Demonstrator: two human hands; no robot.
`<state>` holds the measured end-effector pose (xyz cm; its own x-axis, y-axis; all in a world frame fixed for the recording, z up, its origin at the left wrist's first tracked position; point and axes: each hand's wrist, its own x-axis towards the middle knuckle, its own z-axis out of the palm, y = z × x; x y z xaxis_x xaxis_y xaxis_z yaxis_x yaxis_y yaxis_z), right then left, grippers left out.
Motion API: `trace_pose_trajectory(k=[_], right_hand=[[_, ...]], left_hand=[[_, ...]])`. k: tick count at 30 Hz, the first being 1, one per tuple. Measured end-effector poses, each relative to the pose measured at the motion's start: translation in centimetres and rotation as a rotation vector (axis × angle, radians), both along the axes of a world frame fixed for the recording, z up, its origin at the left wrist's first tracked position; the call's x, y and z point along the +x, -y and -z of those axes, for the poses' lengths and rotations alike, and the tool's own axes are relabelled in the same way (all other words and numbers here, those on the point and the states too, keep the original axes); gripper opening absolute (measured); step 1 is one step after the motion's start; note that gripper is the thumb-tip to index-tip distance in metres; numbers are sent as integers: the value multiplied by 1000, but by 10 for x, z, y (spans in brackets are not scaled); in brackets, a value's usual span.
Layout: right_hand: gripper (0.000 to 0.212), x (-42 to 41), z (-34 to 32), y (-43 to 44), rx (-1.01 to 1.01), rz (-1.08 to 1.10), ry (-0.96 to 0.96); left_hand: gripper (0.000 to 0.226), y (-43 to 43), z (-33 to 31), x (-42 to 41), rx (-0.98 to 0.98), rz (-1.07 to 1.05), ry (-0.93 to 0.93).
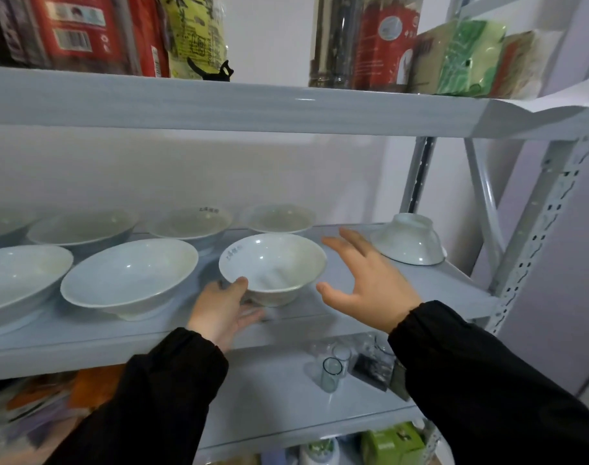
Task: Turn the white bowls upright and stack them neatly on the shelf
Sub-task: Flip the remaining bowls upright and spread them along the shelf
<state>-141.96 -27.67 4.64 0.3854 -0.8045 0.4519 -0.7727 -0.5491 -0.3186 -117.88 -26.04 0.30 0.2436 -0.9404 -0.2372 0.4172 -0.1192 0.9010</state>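
We have our left hand (224,308) at the centre of the frame, thumb hooked over the near rim of an upright white bowl (273,266) and fingers under its base, so it is grasped and seems lifted slightly off the grey middle shelf (404,297). Our right hand (370,276) hovers just right of that bowl, fingers spread and released, touching nothing.

What the next move turns on, we judge, is the one inverted bowl (408,239) at the right of the frame: foot up, rim down on the shelf. It lies up and to the right of our right fingertips, near but apart, and the right hand is clearly the closer one.

To the left, five or more upright bowls (128,276) sit in two rows, side by side, none nested yet. All look empty.

On the lower shelf, at lower centre, stand clear drinking glasses (331,374), also empty.
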Motion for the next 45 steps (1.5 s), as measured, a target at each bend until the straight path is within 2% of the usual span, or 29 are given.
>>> trace_pose_trajectory(k=[3, 5, 7, 10, 18, 28, 32, 38, 45], right_hand=[[73, -2, 7, -3, 14, 33, -21], [73, -2, 11, -4, 23, 47, -26], [72, -3, 14, -5, 31, 57, -24], [72, -5, 15, -5, 37, 68, -22], [75, -35, 19, 8, 71, 94, -21], [81, -115, 31, 70, 93, 117, -6], [89, -144, 31, 113, 105, 147, -119], [98, -177, 39, 195, 102, 213, -425], [110, -189, 47, 236, 229, 254, -369]], left_hand=[[82, -6, -3, 11, -28, -77, 767], [87, -9, -8, 15, -145, -87, 1232], [82, -8, -15, 15, -290, -44, 1548], [85, -2, -25, 7, -387, 70, 1776], [87, 12, -29, -36, -436, 233, 1880], [89, 52, -27, -111, -427, 238, 1941], [82, 65, -22, -131, -434, 218, 1983], [74, 77, -11, -156, -438, 168, 2081], [73, 78, -9, -169, -435, 117, 2101]])
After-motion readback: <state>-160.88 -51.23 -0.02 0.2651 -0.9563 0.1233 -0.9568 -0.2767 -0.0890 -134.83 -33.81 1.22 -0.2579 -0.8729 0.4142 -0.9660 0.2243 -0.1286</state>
